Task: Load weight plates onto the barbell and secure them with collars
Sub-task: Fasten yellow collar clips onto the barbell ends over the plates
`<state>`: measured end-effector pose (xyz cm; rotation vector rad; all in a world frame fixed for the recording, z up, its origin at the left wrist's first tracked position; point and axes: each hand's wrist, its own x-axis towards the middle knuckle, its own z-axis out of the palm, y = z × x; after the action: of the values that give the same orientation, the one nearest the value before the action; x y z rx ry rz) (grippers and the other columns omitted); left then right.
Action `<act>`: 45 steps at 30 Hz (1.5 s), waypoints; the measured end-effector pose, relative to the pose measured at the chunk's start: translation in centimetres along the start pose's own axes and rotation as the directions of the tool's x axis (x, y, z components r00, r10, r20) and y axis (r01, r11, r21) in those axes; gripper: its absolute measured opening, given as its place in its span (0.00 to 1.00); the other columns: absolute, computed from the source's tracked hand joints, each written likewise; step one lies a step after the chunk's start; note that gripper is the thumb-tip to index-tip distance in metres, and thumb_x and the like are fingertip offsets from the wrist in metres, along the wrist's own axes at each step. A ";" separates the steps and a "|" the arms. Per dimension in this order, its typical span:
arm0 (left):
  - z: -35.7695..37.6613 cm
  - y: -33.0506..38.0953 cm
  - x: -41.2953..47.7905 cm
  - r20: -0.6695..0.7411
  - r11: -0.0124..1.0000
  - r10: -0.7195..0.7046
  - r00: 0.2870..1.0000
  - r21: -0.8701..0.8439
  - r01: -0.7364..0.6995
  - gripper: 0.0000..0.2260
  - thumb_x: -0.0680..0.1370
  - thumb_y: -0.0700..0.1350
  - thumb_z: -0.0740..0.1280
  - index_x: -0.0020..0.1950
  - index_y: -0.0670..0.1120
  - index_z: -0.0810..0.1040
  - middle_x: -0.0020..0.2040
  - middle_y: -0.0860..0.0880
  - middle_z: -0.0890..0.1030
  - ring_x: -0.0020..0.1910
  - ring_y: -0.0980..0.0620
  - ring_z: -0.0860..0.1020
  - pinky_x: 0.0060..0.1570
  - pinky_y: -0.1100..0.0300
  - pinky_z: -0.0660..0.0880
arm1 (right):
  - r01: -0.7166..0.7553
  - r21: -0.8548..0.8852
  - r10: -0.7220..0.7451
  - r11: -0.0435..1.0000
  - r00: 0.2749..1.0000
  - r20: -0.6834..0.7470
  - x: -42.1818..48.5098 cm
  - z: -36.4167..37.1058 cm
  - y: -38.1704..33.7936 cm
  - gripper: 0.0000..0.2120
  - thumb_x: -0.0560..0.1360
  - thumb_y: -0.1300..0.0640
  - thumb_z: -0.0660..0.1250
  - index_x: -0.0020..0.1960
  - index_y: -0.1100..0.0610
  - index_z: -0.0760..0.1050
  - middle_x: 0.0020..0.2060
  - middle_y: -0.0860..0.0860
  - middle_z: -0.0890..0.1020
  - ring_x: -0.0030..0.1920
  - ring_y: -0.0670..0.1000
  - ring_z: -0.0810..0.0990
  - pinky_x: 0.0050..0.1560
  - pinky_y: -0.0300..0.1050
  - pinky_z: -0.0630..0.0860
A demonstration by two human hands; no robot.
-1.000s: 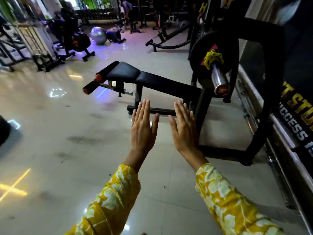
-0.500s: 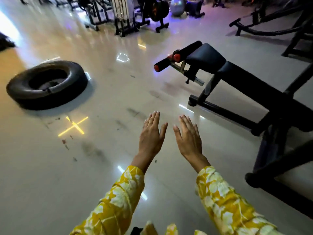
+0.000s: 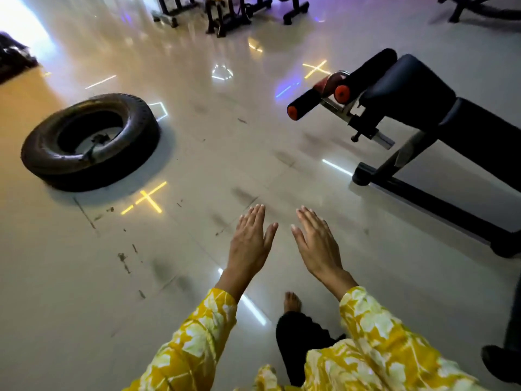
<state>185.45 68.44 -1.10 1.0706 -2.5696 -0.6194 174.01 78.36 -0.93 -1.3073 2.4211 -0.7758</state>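
Both hands are reaching out in front with nothing in them. The left hand is flat, with its fingers straight and close together. The right hand is flat too, with its fingers a little spread. Each grip is open and is not closing on anything. The two hands are sitting side by side, near each other but not touching, in the air above the shiny floor.

The barbell, the weight plates and the collars are not showing anywhere in this view. So I cannot say where they are lying or how far they are from the hands. They are somewhere outside the picture.

I think the person is walking between jobs, maybe going to fetch a plate. One bare foot is stepping forward just below the hands. The yellow flowered sleeves are covering both arms.

A big black tire is lying flat on the floor, far off to the left. A black padded bench with orange-tipped rollers is standing off to the right. More gym machines are sitting at the far end of the room, but they are too dark to tell apart.

The next move is calling for the person to find a plate, bend down and take hold of it with both hands. Plates are heavy, so a firm hold with both hands would be best.
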 end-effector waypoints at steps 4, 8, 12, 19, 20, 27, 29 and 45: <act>-0.8 -1.4 10.3 0.064 0.999 0.001 0.998 0.039 -0.003 0.24 0.81 0.52 0.57 0.73 0.41 0.61 0.74 0.44 0.64 0.74 0.50 0.59 0.72 0.59 0.49 | 0.020 -0.017 -0.020 1.000 0.999 0.036 11.3 -0.4 -0.5 0.23 0.81 0.50 0.51 0.74 0.55 0.56 0.74 0.51 0.59 0.75 0.48 0.55 0.73 0.43 0.48; -1.7 -3.5 20.3 0.063 0.998 -0.043 0.997 0.051 0.040 0.23 0.81 0.51 0.57 0.73 0.41 0.62 0.73 0.44 0.65 0.73 0.49 0.60 0.72 0.59 0.49 | -0.002 -0.021 0.003 1.000 0.998 0.063 22.2 -0.6 -1.2 0.23 0.81 0.50 0.51 0.73 0.56 0.57 0.74 0.52 0.60 0.75 0.49 0.55 0.73 0.43 0.48; -1.5 -7.0 29.6 0.042 0.997 -0.077 0.996 0.027 0.076 0.23 0.81 0.52 0.57 0.73 0.41 0.61 0.73 0.44 0.65 0.74 0.50 0.59 0.72 0.60 0.48 | -0.023 -0.022 0.024 0.999 0.996 0.089 32.2 0.7 -1.3 0.23 0.81 0.50 0.51 0.73 0.57 0.57 0.74 0.53 0.60 0.75 0.49 0.55 0.73 0.44 0.49; -1.9 -13.2 49.2 0.057 0.999 -0.042 0.997 -0.016 0.043 0.24 0.81 0.52 0.56 0.73 0.41 0.61 0.73 0.44 0.65 0.73 0.50 0.59 0.72 0.60 0.49 | -0.075 -0.021 0.076 0.997 0.994 0.078 51.1 2.6 -2.9 0.23 0.81 0.50 0.51 0.74 0.56 0.56 0.74 0.52 0.60 0.75 0.49 0.54 0.73 0.44 0.49; -2.3 -14.1 52.4 0.067 0.999 -0.028 0.997 -0.015 0.029 0.24 0.81 0.52 0.56 0.73 0.41 0.61 0.73 0.44 0.65 0.73 0.49 0.60 0.72 0.59 0.49 | -0.089 -0.019 0.090 0.996 0.993 0.075 54.0 2.6 -3.5 0.23 0.81 0.50 0.51 0.74 0.56 0.56 0.74 0.52 0.61 0.75 0.49 0.54 0.73 0.44 0.50; -3.1 -16.8 73.0 0.195 0.996 0.092 0.977 -0.003 -0.094 0.24 0.81 0.53 0.56 0.73 0.41 0.61 0.73 0.43 0.66 0.72 0.47 0.61 0.70 0.57 0.54 | -0.231 0.048 0.232 0.972 0.972 -0.026 72.4 2.0 -3.5 0.22 0.81 0.52 0.52 0.73 0.58 0.58 0.73 0.54 0.63 0.74 0.52 0.57 0.73 0.47 0.55; -2.3 -17.3 78.4 0.231 0.990 0.135 0.964 0.011 -0.141 0.24 0.81 0.53 0.55 0.73 0.41 0.61 0.73 0.43 0.66 0.72 0.48 0.61 0.70 0.58 0.53 | -0.279 0.070 0.283 0.958 0.958 -0.052 77.2 2.1 -2.3 0.23 0.81 0.51 0.51 0.73 0.57 0.58 0.73 0.54 0.62 0.74 0.51 0.56 0.73 0.44 0.52; 4.3 -11.8 126.5 0.293 0.935 0.339 0.894 -0.003 -0.354 0.23 0.81 0.51 0.57 0.72 0.39 0.63 0.71 0.41 0.67 0.72 0.46 0.62 0.70 0.58 0.53 | -0.339 0.061 0.345 0.939 0.916 -0.205 120.9 -6.1 9.5 0.23 0.81 0.50 0.51 0.74 0.57 0.56 0.74 0.52 0.60 0.75 0.49 0.54 0.74 0.43 0.47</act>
<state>104.43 -29.52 1.80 0.5355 -2.9427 -0.6601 97.99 -16.38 -0.58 -0.7861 2.6934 -0.8778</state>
